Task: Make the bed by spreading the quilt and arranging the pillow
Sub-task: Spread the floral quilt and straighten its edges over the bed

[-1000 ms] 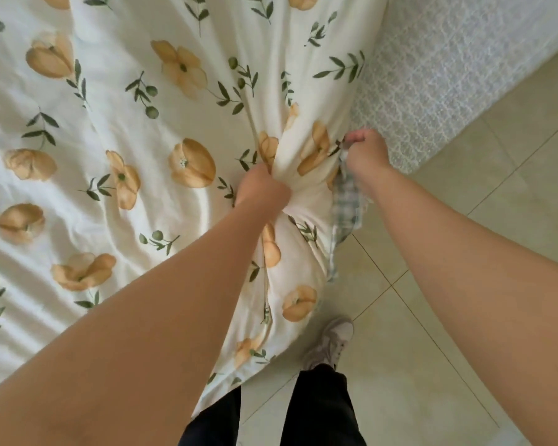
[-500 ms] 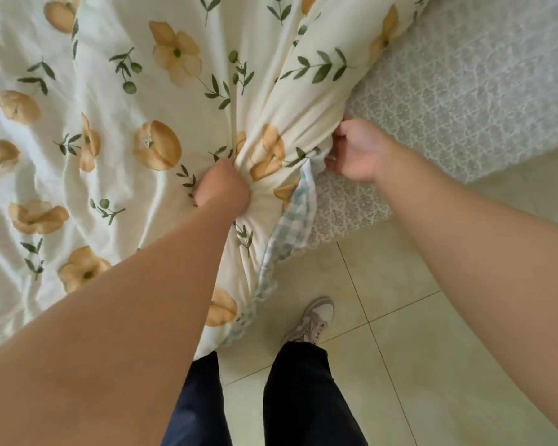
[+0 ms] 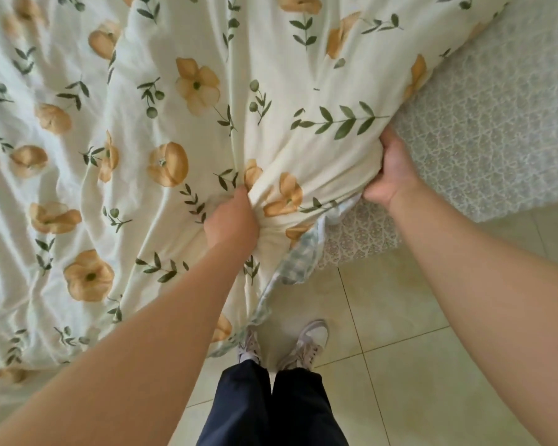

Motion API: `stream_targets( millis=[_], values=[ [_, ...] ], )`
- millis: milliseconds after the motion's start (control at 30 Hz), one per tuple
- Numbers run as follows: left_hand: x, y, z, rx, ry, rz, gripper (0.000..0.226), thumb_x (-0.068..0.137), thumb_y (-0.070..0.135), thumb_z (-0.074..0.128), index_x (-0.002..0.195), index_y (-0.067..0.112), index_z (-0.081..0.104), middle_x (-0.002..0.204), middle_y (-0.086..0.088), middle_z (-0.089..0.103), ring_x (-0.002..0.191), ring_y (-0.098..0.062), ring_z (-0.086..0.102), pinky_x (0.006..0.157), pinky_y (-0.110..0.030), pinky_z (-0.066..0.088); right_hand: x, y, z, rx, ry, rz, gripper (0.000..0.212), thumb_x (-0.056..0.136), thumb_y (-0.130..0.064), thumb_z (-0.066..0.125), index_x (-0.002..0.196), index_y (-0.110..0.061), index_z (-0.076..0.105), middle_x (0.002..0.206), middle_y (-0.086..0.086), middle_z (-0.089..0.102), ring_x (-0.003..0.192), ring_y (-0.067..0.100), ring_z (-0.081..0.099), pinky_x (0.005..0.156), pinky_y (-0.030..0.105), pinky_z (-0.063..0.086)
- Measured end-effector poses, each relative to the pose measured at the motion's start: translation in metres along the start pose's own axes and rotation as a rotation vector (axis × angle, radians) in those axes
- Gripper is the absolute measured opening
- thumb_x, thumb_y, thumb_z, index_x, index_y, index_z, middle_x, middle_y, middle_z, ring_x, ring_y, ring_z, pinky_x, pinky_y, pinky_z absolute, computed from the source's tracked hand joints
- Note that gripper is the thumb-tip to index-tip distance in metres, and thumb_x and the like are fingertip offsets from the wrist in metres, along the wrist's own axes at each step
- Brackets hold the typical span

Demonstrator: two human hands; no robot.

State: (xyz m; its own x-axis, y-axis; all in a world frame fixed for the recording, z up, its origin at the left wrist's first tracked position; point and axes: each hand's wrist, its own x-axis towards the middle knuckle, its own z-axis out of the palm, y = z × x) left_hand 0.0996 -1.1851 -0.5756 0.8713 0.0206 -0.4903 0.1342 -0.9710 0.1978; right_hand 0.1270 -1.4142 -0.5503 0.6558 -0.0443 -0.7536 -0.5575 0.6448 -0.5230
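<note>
The quilt (image 3: pixel 207 123), cream with orange flowers and green sprigs, lies creased over most of the bed and fills the left and upper part of the view. Its near corner hangs off the bed's edge toward the floor (image 3: pixel 432 349), and a blue-checked underside (image 3: pixel 298 262) shows along the hanging hem. The left hand (image 3: pixel 231 225) has its fingers curled tight into a bunch of the fabric just in from that corner, and folds fan out from the grip. The right hand (image 3: pixel 392 177) grips the quilt's edge where it meets the bare mattress (image 3: pixel 496 123), with its fingers tucked under the cloth and out of sight. To the right of that edge the mattress, in a pale patterned cover, lies uncovered up to its own corner. The person stands at the bed's corner in dark trousers (image 3: pixel 271 407) and light shoes (image 3: pixel 306 346), the left shoe touching the hanging hem. Pale floor tiles spread open to the right and below.
</note>
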Motion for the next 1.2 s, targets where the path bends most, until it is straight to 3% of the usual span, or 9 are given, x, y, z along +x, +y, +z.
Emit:
stream_targets(
  millis=[167, 333, 467, 567, 667, 867, 1000, 1100, 1200],
  values=[
    [-0.055, 0.018, 0.010, -0.265, 0.035, 0.065, 0.048, 0.079, 0.001, 0.045, 0.125, 0.013, 0.038, 0.121, -0.008, 0.046, 0.109, -0.031, 0.048, 0.092, -0.046, 0.041, -0.025, -0.006, -0.027, 0.056, 0.068, -0.127, 0.040, 0.091, -0.042, 0.057, 0.121, -0.018, 0.067, 0.122, 0.008, 0.069, 0.115, 0.028, 0.063, 0.100, 0.046, 0.049],
    [-0.096, 0.041, 0.033, -0.211, 0.149, 0.422, 0.080, 0.081, 0.033, 0.055, 0.150, 0.028, 0.015, 0.151, -0.007, 0.024, 0.142, -0.027, 0.023, 0.115, -0.055, 0.017, -0.053, -0.007, -0.069, 0.268, 0.159, -0.247, 0.055, 0.086, -0.054, 0.059, 0.131, -0.022, 0.060, 0.126, 0.008, 0.066, 0.114, 0.031, 0.064, 0.096, 0.050, 0.050],
    [-0.108, 0.049, 0.056, 0.013, 0.223, 0.676, 0.095, 0.071, 0.058, 0.064, 0.149, 0.022, 0.024, 0.146, -0.002, 0.028, 0.135, -0.027, 0.029, 0.111, -0.051, 0.022, -0.072, -0.007, -0.093, 0.321, 0.185, -0.248, 0.048, 0.092, -0.049, 0.052, 0.130, -0.021, 0.061, 0.127, 0.010, 0.065, 0.116, 0.034, 0.062, 0.097, 0.052, 0.049],
    [-0.113, 0.056, 0.065, 0.136, 0.206, 0.643, 0.117, 0.060, 0.066, 0.070, 0.151, 0.013, 0.020, 0.137, -0.006, 0.033, 0.121, -0.027, 0.036, 0.099, -0.045, 0.034, -0.079, -0.001, -0.091, 0.234, 0.251, -0.217, 0.034, 0.092, -0.033, 0.055, 0.120, -0.017, 0.068, 0.113, 0.010, 0.072, 0.106, 0.029, 0.068, 0.084, 0.043, 0.056],
    [-0.114, 0.071, 0.071, 0.203, 0.108, 0.552, 0.123, 0.062, 0.071, 0.068, 0.152, 0.008, 0.010, 0.145, -0.014, 0.034, 0.129, -0.031, 0.038, 0.102, -0.049, 0.036, -0.088, 0.013, -0.077, 0.198, 0.245, -0.185, 0.040, 0.090, -0.026, 0.060, 0.127, -0.011, 0.063, 0.121, 0.013, 0.068, 0.110, 0.031, 0.066, 0.091, 0.047, 0.054],
    [-0.094, 0.090, 0.062, 0.268, 0.023, 0.414, 0.084, 0.087, 0.027, 0.059, 0.151, 0.003, 0.009, 0.155, -0.015, 0.022, 0.134, -0.030, 0.035, 0.106, -0.042, 0.032, -0.109, 0.036, -0.053, 0.102, 0.142, -0.253, 0.031, 0.088, -0.009, 0.065, 0.119, -0.009, 0.064, 0.121, 0.016, 0.068, 0.110, 0.032, 0.066, 0.093, 0.050, 0.053],
    [-0.081, 0.086, 0.032, -0.006, -0.070, 0.428, 0.038, 0.080, 0.003, 0.055, 0.116, 0.009, 0.047, 0.109, -0.013, 0.058, 0.097, -0.034, 0.058, 0.076, -0.039, 0.046, -0.114, 0.026, -0.064, 0.091, 0.158, -0.190, 0.045, 0.086, -0.024, 0.068, 0.128, -0.010, 0.059, 0.122, 0.012, 0.068, 0.110, 0.031, 0.066, 0.096, 0.050, 0.051],
    [-0.092, 0.090, 0.016, -0.174, -0.127, 0.459, 0.021, 0.076, 0.001, 0.054, 0.094, 0.010, 0.048, 0.090, -0.012, 0.059, 0.083, -0.035, 0.058, 0.065, -0.036, 0.041, -0.113, 0.011, -0.066, -0.197, 0.158, -0.040, 0.052, 0.082, -0.046, 0.069, 0.123, -0.015, 0.061, 0.117, 0.008, 0.071, 0.104, 0.025, 0.069, 0.088, 0.039, 0.055],
    [-0.121, 0.098, 0.018, -0.257, -0.125, 0.520, 0.020, 0.079, 0.006, 0.058, 0.096, 0.009, 0.048, 0.088, -0.009, 0.056, 0.084, -0.035, 0.058, 0.065, -0.035, 0.038, -0.105, -0.010, -0.073, -0.441, 0.370, -0.191, 0.032, 0.083, -0.031, 0.073, 0.110, -0.015, 0.067, 0.107, 0.009, 0.073, 0.093, 0.022, 0.072, 0.079, 0.036, 0.059]
  ],
)
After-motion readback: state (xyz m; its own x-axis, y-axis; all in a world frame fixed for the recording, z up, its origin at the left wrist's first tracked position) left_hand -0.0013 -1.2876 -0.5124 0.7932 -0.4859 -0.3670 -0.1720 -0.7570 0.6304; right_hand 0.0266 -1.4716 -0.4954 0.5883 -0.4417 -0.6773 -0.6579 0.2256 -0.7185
